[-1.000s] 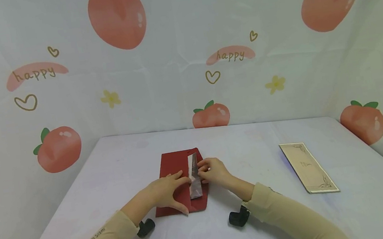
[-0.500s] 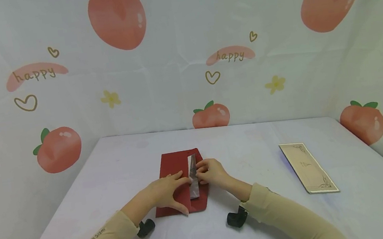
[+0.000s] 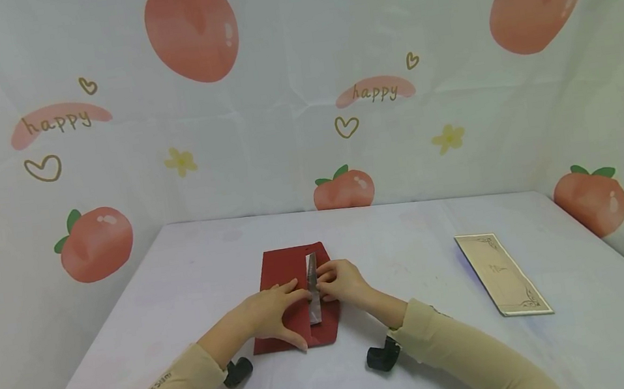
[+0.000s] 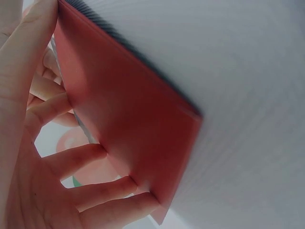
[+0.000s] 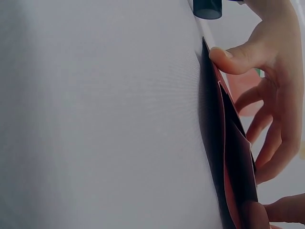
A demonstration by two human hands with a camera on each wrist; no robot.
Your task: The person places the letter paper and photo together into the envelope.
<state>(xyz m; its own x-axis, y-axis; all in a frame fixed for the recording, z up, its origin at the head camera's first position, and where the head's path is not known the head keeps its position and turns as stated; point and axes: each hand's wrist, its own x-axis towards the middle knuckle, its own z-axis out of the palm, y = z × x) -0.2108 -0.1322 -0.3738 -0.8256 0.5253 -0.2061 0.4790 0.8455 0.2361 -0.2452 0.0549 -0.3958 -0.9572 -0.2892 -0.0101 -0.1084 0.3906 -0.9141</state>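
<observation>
At the center of the head view, just below the middle of the frame, my left hand (image 3: pixel 271 310) lies flat with fingers spread and straight, pressing down a red envelope (image 3: pixel 281 277) that rests on the desk (image 3: pixel 180 271). My right hand (image 3: pixel 344 282) sits just right of it, fingers curled together and pinching the edge of a narrow silvery strip (image 3: pixel 313 296) that stands along the envelope's right side, between the two hands. In the left wrist view, the envelope (image 4: pixel 128 114) fills the middle of the frame with my fingertips (image 4: pixel 90 152) planted on its lower left; in the right wrist view, the envelope (image 5: pixel 228 152) shows edge-on at right of center, its layers slightly parted, my thumb on its upper edge. A cream card with ornate corners (image 3: pixel 502 271) lies well apart at right of the frame. Two small black camera mounts sit under my wrists near the bottom. To handle this fold well, I judge the left palm should hold the envelope firmly flat while the right hand works the strip slowly along its length, so the paper neither slides nor creases crookedly.
</observation>
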